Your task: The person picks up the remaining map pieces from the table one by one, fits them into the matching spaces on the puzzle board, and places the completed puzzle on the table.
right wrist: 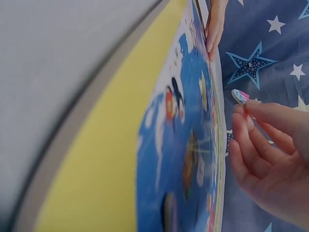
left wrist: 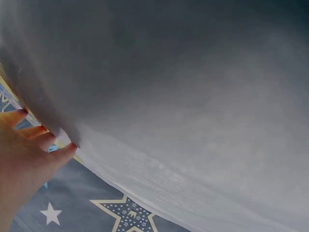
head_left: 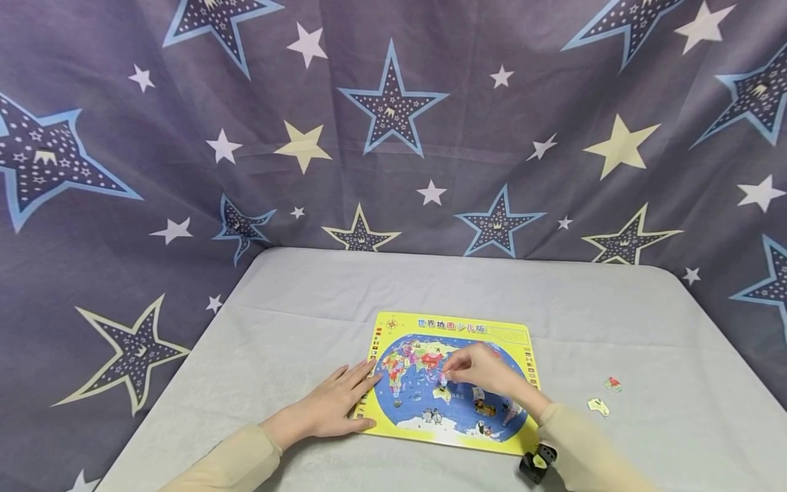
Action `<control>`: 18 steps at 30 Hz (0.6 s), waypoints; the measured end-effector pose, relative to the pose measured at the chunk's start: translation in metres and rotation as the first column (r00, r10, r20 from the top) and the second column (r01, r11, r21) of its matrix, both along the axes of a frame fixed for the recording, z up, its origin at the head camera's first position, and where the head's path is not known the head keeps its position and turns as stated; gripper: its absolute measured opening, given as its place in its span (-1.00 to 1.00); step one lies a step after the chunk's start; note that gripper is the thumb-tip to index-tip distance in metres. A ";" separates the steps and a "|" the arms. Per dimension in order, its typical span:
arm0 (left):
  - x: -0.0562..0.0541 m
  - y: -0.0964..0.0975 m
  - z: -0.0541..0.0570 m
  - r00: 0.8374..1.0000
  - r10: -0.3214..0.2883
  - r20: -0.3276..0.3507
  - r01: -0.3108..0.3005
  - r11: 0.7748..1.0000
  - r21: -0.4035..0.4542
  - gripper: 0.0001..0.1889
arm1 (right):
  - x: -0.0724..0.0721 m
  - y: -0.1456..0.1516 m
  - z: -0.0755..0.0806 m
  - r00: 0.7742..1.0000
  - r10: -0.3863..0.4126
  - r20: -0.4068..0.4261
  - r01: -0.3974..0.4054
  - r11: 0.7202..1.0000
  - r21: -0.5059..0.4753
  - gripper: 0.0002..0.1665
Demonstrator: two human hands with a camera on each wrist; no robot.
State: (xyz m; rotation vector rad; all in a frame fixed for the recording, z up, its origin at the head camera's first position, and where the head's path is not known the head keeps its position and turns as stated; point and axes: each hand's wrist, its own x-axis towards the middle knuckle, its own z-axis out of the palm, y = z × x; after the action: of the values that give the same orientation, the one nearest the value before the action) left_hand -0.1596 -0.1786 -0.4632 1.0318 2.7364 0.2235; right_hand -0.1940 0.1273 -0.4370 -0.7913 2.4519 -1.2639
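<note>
A yellow-bordered world map puzzle board (head_left: 455, 443) with a blue ocean lies flat on the table, slightly turned. My left hand (head_left: 341, 403) rests at its left edge, fingers spread and fairly straight. Over the upper middle of the map, my right hand (head_left: 482, 371) pinches a small puzzle piece between thumb and forefinger. The right wrist view shows this puzzle piece (right wrist: 240, 96) with pink and pale blue on it, held off the board. Two loose pieces lie right of the board: a red and green piece (head_left: 613, 384) and a pale yellow-green piece (head_left: 598, 407).
A grey cloth covers the table (head_left: 295, 294). Behind it hangs a dark curtain (head_left: 381, 181) patterned with stars. A small black device (head_left: 537, 465) sits at my right wrist, by the board's lower right corner.
</note>
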 end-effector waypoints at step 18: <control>-0.001 -0.001 -0.002 1.000 -0.007 -0.019 0.007 1.000 -0.005 -0.16 | -0.003 -0.034 -0.003 0.998 0.032 0.050 -0.031 0.999 -0.020 -0.88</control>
State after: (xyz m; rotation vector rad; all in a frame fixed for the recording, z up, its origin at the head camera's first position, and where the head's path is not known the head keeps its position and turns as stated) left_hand -0.1603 -0.1792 -0.4649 1.0476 2.7480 0.2074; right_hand -0.1972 0.0936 -0.4404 -0.7902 2.3813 -1.2825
